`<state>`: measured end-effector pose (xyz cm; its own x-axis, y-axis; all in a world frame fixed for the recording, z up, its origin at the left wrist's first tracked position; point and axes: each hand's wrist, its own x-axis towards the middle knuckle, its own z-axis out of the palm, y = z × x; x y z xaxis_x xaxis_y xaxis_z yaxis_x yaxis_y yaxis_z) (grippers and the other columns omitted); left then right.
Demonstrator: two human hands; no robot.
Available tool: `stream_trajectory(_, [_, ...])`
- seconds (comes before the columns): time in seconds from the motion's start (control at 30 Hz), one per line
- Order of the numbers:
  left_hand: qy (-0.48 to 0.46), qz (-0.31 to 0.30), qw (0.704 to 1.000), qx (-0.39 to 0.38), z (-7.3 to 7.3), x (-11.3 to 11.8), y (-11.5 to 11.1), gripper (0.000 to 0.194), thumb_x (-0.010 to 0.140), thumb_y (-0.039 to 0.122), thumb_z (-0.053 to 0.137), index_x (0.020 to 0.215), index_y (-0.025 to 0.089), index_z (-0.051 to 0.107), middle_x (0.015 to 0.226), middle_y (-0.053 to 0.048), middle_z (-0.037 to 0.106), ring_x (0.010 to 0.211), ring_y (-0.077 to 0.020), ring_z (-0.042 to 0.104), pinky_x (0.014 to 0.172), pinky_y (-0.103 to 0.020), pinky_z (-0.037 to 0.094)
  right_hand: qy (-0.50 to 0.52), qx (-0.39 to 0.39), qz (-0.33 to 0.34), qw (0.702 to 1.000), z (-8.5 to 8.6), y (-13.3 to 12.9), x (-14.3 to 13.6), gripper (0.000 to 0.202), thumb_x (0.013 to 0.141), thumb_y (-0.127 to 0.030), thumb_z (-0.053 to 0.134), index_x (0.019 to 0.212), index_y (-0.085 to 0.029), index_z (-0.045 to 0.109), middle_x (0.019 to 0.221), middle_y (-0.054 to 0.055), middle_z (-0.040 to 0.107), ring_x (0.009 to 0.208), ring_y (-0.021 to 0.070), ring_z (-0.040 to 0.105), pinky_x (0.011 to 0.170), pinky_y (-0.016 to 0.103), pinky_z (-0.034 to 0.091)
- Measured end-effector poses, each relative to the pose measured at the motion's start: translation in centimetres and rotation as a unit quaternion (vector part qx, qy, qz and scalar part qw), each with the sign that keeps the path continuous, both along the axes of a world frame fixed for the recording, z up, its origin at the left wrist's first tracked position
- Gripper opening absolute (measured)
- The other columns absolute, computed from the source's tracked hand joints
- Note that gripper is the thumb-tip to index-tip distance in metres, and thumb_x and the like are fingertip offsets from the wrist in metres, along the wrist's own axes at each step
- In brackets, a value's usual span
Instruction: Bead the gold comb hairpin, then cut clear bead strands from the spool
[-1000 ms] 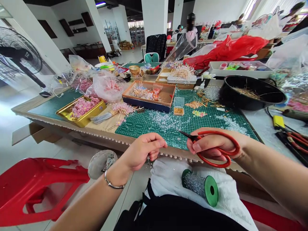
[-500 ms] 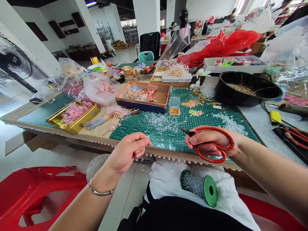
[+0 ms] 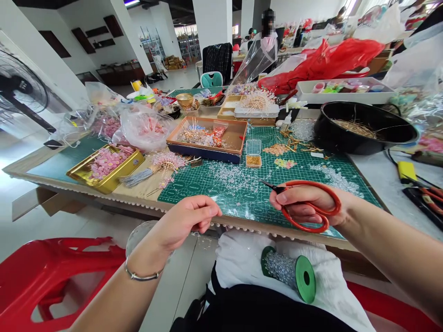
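Note:
My right hand (image 3: 301,205) is closed on a pair of scissors with red handles (image 3: 334,198), their dark tips pointing left over the green cutting mat (image 3: 207,184). Near the table's front edge my left hand (image 3: 194,216) is pinched together; what its fingers hold is too small to make out. Clear beads on a fine strand (image 3: 202,240) hang just below it. On my lap lies a green spool (image 3: 306,279) wound with clear beads. Loose clear beads (image 3: 230,174) are scattered over the mat between and beyond my hands.
A gold tin (image 3: 104,182) with pink flowers sits left. Behind the mat stand an orange-rimmed box (image 3: 207,154) and, at right, a black bowl (image 3: 367,138). A small bead case (image 3: 254,161) lies between. A red stool (image 3: 69,272) is lower left; a person (image 3: 268,34) is far back.
The view has shifted slightly, so the table's right side sits further right. My left hand appears slightly lower and further right; both hands keep much the same pose.

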<state>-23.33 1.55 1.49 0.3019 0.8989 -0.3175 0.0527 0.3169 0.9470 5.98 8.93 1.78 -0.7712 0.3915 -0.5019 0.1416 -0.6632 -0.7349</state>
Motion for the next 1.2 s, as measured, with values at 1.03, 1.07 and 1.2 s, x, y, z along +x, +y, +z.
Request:
stream_trajectory(1.03, [0.012,-0.005,1.0,-0.016,0.5,0.0,0.6,0.016,0.082,0.029,0.061,0.081,0.013,0.062,0.059,0.001,0.055,0.056,-0.0079,0.051,0.05,-0.02,0.025,-0.092,0.148,-0.057,0.983,0.0,0.5,0.7,0.025,0.085,-0.039,0.053,0.071,-0.019,0.056,0.042,-0.006,0.039,0.036,0.0049,0.032,0.039,0.021,0.02])
stream_trajectory(1.07, [-0.007,0.005,1.0,-0.012,0.6,0.1,0.7,0.015,0.082,0.028,0.061,0.08,0.013,0.061,0.058,0.002,0.053,0.055,-0.0072,0.049,0.051,-0.02,0.026,-0.095,0.17,-0.053,0.979,-0.1,0.5,0.4,0.027,0.086,-0.039,0.052,0.068,-0.019,0.053,0.042,-0.006,0.039,0.037,0.0059,0.035,0.039,0.022,0.022])
stream_trajectory(1.2, [-0.064,0.037,0.997,0.005,0.9,0.8,1.2,0.017,0.08,0.029,0.065,0.076,0.013,0.061,0.056,0.004,0.045,0.051,-0.0043,0.038,0.05,-0.021,0.022,-0.1,0.253,-0.048,0.961,-0.5,0.7,-0.5,0.029,0.086,-0.035,0.052,0.062,-0.02,0.046,0.044,-0.005,0.043,0.039,0.0083,0.041,0.043,0.024,0.03])
